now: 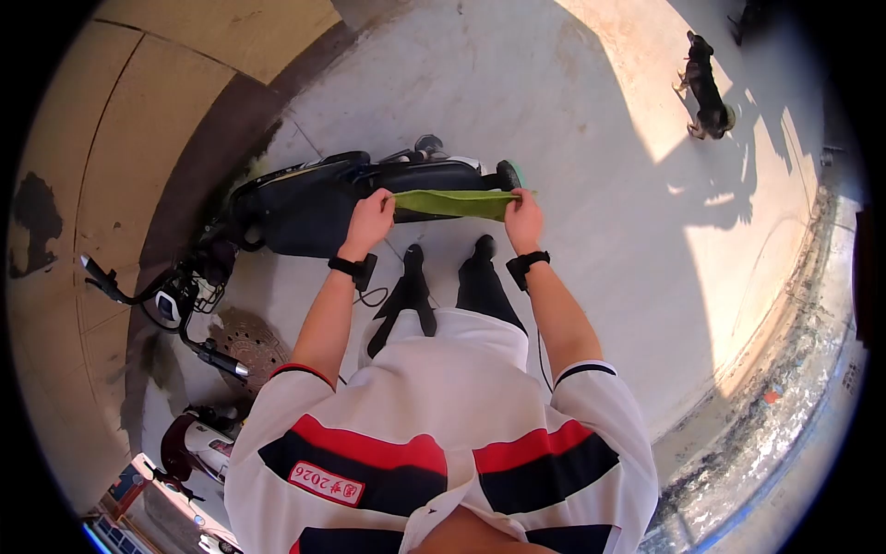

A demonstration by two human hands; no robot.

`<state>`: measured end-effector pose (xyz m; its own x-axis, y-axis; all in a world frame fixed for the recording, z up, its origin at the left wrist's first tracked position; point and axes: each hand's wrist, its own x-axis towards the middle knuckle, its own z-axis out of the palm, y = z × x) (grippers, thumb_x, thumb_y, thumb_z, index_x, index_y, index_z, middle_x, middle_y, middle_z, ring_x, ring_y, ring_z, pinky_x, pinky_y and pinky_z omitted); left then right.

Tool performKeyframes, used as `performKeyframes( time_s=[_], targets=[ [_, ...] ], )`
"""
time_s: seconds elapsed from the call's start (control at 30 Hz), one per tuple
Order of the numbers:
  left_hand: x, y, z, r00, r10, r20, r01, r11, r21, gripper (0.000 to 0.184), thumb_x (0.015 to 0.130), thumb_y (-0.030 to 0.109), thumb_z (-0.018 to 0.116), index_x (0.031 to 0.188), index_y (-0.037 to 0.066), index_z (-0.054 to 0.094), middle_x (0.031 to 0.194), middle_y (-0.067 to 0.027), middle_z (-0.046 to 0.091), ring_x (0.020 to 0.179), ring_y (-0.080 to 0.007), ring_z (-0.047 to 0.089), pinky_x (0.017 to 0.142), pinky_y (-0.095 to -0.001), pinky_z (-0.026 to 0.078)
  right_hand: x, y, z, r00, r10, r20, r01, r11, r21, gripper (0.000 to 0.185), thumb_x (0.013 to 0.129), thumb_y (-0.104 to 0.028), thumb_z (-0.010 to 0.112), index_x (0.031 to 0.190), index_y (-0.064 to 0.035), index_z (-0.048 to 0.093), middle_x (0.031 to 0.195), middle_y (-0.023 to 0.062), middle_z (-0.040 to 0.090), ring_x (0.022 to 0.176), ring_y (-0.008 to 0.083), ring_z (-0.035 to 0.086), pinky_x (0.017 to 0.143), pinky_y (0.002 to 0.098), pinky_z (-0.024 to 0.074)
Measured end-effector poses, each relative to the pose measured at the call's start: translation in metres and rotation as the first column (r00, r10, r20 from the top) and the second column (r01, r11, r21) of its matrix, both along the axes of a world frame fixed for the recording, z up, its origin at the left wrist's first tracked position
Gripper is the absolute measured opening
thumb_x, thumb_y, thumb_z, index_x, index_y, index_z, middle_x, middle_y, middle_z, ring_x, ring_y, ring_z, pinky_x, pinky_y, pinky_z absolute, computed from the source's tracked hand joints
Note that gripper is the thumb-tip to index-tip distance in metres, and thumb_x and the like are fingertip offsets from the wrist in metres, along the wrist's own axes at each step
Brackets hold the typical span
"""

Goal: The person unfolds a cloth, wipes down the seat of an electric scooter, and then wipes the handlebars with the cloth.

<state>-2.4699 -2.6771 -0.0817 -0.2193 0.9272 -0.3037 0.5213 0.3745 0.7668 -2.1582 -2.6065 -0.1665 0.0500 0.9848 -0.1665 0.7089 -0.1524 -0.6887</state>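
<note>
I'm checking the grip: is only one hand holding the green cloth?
No, the left hand and right hand each hold one end of the green cloth.

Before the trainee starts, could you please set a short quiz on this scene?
1. True or false: the left hand and the right hand both hold the green cloth.
2. Where in the picture is the dog? A: lower left; B: upper right; C: between the person's feet.
3. What is worn just behind each hand?

Key:
1. True.
2. B.
3. A black strap.
</note>
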Motion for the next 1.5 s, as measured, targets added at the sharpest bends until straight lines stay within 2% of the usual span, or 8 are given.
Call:
performKeyframes(
  time_s=[0.17, 0.27, 0.57, 0.73, 0.93, 1.13, 1.37, 1.5],
  targets=[
    [-0.072, -0.06, -0.003, 0.978, 0.181, -0.103, -0.167, 0.977, 0.131, 0.021, 0.094, 0.016, 0.055, 0.083, 0.0, 0.059, 0.058, -0.0056, 0.058, 0.049, -0.0126, 0.055, 0.049, -0.031, 0.042, -0.074, -0.018, 0.013, 0.993, 0.109, -0.05, -0.104, 0.99, 0.101, 0.016, 0.09, -0.012, 0.059, 0.105, -0.0081, 0.063, 0.082, 0.0144, 0.071, 0.077, 0.0322, 0.069, 0.07, 0.0421, 0.0536],
    [-0.117, -0.098, -0.012, 0.922, 0.382, -0.069, -0.376, 0.923, 0.082, 0.023, 0.09, 0.02, 0.058, 0.086, -0.003, 0.061, 0.065, -0.0173, 0.06, 0.06, -0.0298, 0.061, 0.058, -0.0379, 0.045, -0.125, -0.032, 0.017, 0.976, 0.207, -0.065, -0.198, 0.973, 0.119, 0.014, 0.091, -0.012, 0.059, 0.103, -0.0072, 0.063, 0.084, 0.0147, 0.071, 0.077, 0.0308, 0.07, 0.069, 0.0405, 0.054],
    [-0.21, -0.176, -0.015, 0.796, 0.585, -0.156, -0.576, 0.811, 0.102, 0.025, 0.092, 0.024, 0.057, 0.09, 0.0, 0.065, 0.07, -0.0155, 0.066, 0.065, -0.0296, 0.065, 0.061, -0.038, 0.048, -0.252, -0.06, 0.021, 0.889, 0.437, -0.134, -0.399, 0.885, 0.242, 0.018, 0.09, -0.012, 0.06, 0.107, -0.0082, 0.06, 0.084, 0.0174, 0.07, 0.081, 0.0378, 0.067, 0.071, 0.0456, 0.0534],
    [-0.233, -0.206, -0.039, 0.777, 0.626, -0.068, -0.622, 0.78, 0.074, 0.025, 0.095, 0.026, 0.057, 0.096, 0.002, 0.066, 0.079, -0.0161, 0.071, 0.075, -0.0325, 0.07, 0.067, -0.0389, 0.053, -0.292, -0.075, 0.012, 0.817, 0.564, -0.121, -0.552, 0.826, 0.115, 0.048, 0.086, -0.012, 0.063, 0.131, -0.0076, 0.046, 0.112, 0.024, 0.064, 0.102, 0.042, 0.062, 0.087, 0.0475, 0.051],
    [-0.222, -0.196, -0.058, 0.811, 0.575, -0.112, -0.556, 0.816, 0.16, 0.039, 0.091, 0.015, 0.061, 0.128, 0.003, 0.054, 0.104, -0.0213, 0.07, 0.096, -0.0393, 0.067, 0.083, -0.0443, 0.053, -0.29, -0.084, 0.001, 0.828, 0.558, -0.051, -0.559, 0.829, -0.009, 0.058, 0.084, -0.015, 0.064, 0.137, -0.0072, 0.043, 0.112, 0.0257, 0.065, 0.102, 0.0436, 0.063, 0.088, 0.048, 0.0512],
    [-0.196, -0.153, -0.085, 0.918, 0.36, -0.164, -0.349, 0.932, 0.096, 0.079, 0.087, 0.014, 0.064, 0.151, -0.002, 0.019, 0.143, -0.0309, 0.04, 0.133, -0.0474, 0.038, 0.11, -0.0457, 0.037, -0.247, -0.081, 0.006, 0.786, 0.617, -0.034, -0.618, 0.783, -0.067, 0.041, 0.084, -0.014, 0.062, 0.123, -0.0043, 0.058, 0.099, 0.0223, 0.07, 0.094, 0.0391, 0.067, 0.083, 0.0457, 0.0538],
    [-0.164, -0.125, -0.103, 0.901, 0.124, -0.415, -0.105, 0.992, 0.068, 0.089, 0.085, 0.022, 0.066, 0.151, -0.007, 0.014, 0.145, -0.0318, 0.035, 0.137, -0.0531, 0.026, 0.115, -0.0511, 0.028, -0.218, -0.082, 0.035, 0.855, 0.518, -0.009, -0.518, 0.855, 0.004, 0.03, 0.083, -0.012, 0.063, 0.113, -0.0081, 0.063, 0.092, 0.0178, 0.071, 0.087, 0.0354, 0.069, 0.078, 0.0432, 0.0549],
    [-0.16, -0.113, -0.096, 0.939, -0.017, -0.344, 0.029, 0.999, 0.03, 0.084, 0.084, 0.023, 0.066, 0.15, -0.007, 0.021, 0.147, -0.031, 0.035, 0.137, -0.0495, 0.029, 0.114, -0.0486, 0.03, -0.204, -0.081, 0.043, 0.908, 0.419, -0.007, -0.417, 0.905, 0.081, 0.026, 0.083, -0.012, 0.063, 0.109, -0.011, 0.065, 0.086, 0.0164, 0.07, 0.085, 0.0368, 0.067, 0.076, 0.0459, 0.054]
  ],
)
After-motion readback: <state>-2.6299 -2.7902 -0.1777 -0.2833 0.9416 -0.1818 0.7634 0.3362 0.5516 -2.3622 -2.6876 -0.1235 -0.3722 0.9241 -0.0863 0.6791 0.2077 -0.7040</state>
